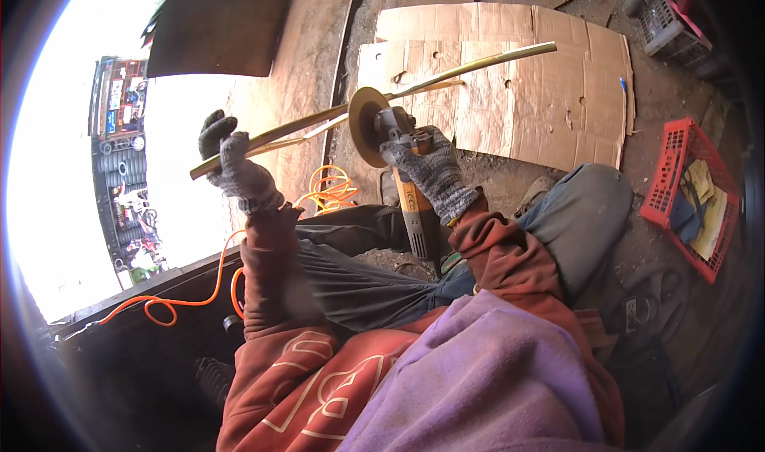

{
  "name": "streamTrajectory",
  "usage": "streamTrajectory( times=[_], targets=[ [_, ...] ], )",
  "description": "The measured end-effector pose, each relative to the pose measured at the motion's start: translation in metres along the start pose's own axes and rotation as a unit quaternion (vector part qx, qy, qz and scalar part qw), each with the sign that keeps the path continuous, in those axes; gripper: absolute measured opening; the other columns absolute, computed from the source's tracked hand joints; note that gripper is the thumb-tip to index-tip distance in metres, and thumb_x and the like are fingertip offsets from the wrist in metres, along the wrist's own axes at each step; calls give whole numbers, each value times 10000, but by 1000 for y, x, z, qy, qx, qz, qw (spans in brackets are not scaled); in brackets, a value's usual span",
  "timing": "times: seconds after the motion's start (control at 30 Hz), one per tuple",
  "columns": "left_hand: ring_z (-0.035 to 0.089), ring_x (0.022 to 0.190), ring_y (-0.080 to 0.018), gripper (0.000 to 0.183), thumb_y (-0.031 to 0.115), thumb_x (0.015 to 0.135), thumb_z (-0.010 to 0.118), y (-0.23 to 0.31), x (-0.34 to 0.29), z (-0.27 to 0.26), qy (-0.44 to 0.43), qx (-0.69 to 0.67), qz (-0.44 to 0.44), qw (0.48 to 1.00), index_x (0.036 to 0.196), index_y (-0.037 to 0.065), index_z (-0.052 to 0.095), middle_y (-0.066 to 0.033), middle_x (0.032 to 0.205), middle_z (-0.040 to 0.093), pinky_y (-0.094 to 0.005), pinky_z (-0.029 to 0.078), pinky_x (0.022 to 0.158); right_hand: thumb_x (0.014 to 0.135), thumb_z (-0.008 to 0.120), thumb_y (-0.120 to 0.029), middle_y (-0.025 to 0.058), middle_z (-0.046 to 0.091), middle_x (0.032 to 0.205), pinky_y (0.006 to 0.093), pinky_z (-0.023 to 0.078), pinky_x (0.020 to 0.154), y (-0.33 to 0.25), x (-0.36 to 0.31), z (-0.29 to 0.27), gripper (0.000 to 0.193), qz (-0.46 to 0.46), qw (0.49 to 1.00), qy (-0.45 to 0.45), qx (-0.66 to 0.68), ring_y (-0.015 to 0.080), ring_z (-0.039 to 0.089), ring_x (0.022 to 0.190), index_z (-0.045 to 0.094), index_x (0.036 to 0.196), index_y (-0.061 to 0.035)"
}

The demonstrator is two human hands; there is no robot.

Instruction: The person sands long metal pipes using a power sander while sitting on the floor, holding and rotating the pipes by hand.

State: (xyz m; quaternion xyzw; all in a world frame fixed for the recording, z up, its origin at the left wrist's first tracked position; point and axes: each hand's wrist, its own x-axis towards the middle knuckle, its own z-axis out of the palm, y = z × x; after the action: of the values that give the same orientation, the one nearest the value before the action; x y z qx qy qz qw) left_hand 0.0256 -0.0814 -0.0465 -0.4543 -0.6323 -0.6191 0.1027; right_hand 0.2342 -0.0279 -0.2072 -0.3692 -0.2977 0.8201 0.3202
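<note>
My left hand (245, 177), in a grey knit glove, is closed round a long, narrow metal bar (299, 123) close to its left end. The bar slants up to the right, its far end over the cardboard. A thinner strip (440, 88) runs close along it; whether both are one piece I cannot tell. In my right hand (434, 169), gloved too, is an angle grinder (416, 217), gripped by its head and yellow body. Its round, brownish disc (367, 125) stands at the middle of the bar, hiding part of it. Whether disc and bar touch is not clear.
Flattened cardboard (550, 93) lies on the dirty floor ahead. To the right are a red plastic crate (677, 165) with scraps inside and a dark crate (673, 33). An orange hose (331, 189) coils by my left arm. A dark panel (219, 21) stands at the upper left.
</note>
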Motion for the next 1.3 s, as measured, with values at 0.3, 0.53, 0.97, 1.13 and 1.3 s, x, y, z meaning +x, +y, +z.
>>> streamTrajectory(
  times=[0.3,0.53,0.97,1.13,1.3],
  targets=[
    [584,1092,-287,204,48,717,548,2,-11,-9,7,-40,-74,996,884,-20,646,-197,1120,619,-399,486,959,714,856,-122,69,673,811,282,534,557,4,6,-13,446,59,998,4,28,143,652,663,533,1016,-64],
    [555,1164,-335,170,57,745,542,2,-17,-22,-48,-94,-84,991,871,-27,618,-226,1130,604,-534,431,1056,690,863,-243,56,666,918,293,527,728,-7,-27,8,503,-31,995,-79,-53,119,633,801,547,1033,-55],
    [552,1176,-366,243,135,778,544,6,-23,-27,-91,-68,-55,992,929,-42,616,-246,1176,603,-502,402,1076,705,856,-233,45,664,855,286,532,632,0,-23,-5,463,17,997,-74,-7,113,634,716,556,1011,-56],
    [560,1163,-352,243,181,797,558,12,-26,-31,-124,-67,-63,988,919,-17,629,-257,1189,600,-468,404,1037,708,853,-161,49,666,848,280,544,625,7,-16,-11,403,17,1000,-11,11,128,647,693,565,974,-63],
    [555,1168,-360,247,206,807,578,9,-29,-37,-142,-70,-54,986,913,-11,635,-258,1187,599,-473,385,1052,699,857,-174,52,677,826,282,538,615,19,-5,-18,361,23,1000,10,16,131,651,679,609,934,-60]
  ],
)
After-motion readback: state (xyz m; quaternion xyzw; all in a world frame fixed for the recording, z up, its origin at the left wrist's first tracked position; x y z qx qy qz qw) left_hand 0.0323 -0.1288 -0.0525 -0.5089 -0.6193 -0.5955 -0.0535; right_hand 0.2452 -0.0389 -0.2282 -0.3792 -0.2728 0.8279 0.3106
